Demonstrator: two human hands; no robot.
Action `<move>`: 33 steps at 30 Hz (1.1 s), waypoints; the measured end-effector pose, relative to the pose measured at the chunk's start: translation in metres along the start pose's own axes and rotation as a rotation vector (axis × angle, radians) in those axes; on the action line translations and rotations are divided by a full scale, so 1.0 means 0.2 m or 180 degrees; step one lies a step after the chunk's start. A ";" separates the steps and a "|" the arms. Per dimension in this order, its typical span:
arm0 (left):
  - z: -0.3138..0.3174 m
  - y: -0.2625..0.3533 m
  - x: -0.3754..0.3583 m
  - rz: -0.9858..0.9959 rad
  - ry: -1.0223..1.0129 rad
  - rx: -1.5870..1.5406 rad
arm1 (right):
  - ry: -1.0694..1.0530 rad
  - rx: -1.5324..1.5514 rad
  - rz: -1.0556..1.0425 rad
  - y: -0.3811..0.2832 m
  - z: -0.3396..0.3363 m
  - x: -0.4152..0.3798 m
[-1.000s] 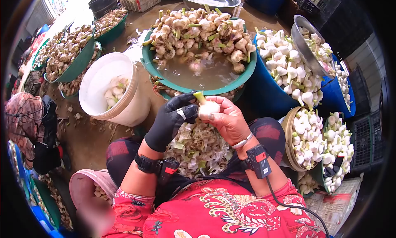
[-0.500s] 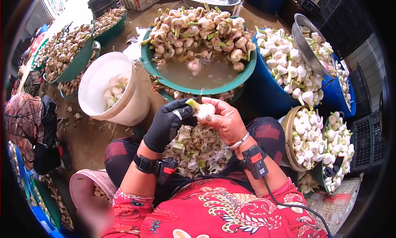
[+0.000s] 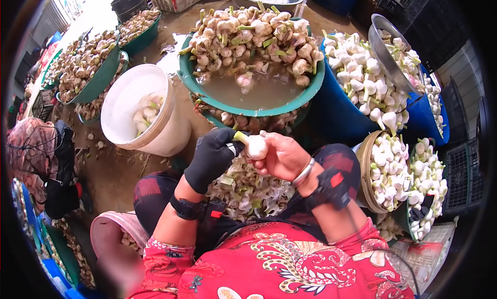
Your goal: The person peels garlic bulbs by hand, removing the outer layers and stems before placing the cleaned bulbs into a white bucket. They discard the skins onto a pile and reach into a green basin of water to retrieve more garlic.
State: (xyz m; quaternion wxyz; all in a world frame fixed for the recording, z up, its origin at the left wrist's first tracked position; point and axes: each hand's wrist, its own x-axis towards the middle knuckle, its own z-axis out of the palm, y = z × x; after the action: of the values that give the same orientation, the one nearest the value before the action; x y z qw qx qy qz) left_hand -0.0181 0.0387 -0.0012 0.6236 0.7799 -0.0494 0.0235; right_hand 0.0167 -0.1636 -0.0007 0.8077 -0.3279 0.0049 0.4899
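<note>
My left hand, in a black glove, pinches the green stem of a garlic bulb. Bare fingers of my right hand touch the right side of the same white bulb. Below both hands, a heap of garlic peelings lies between my knees. Just beyond them stands a green basin with murky water and unpeeled garlic piled at its far side.
A white bucket with some peeled garlic is at the left. Blue tubs and a tan-rimmed bucket of white bulbs stand right. Green tubs of garlic are far left. Another person's leg shows at the left edge.
My right hand has turned and shifted right and slightly down along the bulb. More of the bulb's white surface shows, while my left hand remains at the stem.
</note>
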 end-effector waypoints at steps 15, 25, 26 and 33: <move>0.03 0.05 -0.02 0.0151 -0.0027 -0.0001 | 0.0640 -0.1385 -0.0486 -0.01 0.11 -0.08; -0.02 0.04 -0.02 -0.1092 0.0110 -0.1103 | 0.0223 -0.0429 -0.0378 0.05 0.00 -0.06; -0.05 0.05 -0.02 -0.1116 -0.0066 -0.1233 | 0.0180 -0.0383 -0.0525 0.03 -0.01 -0.06; 0.07 0.06 -0.01 0.0114 -0.0113 -0.0416 | 0.0608 -0.0616 -0.0929 0.03 0.02 -0.02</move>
State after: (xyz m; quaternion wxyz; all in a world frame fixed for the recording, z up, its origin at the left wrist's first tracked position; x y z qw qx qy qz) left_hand -0.0226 0.0233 0.0074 0.6717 0.7367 -0.0758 0.0175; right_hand 0.0093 -0.1623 0.0016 0.8307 -0.4463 -0.0133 0.3325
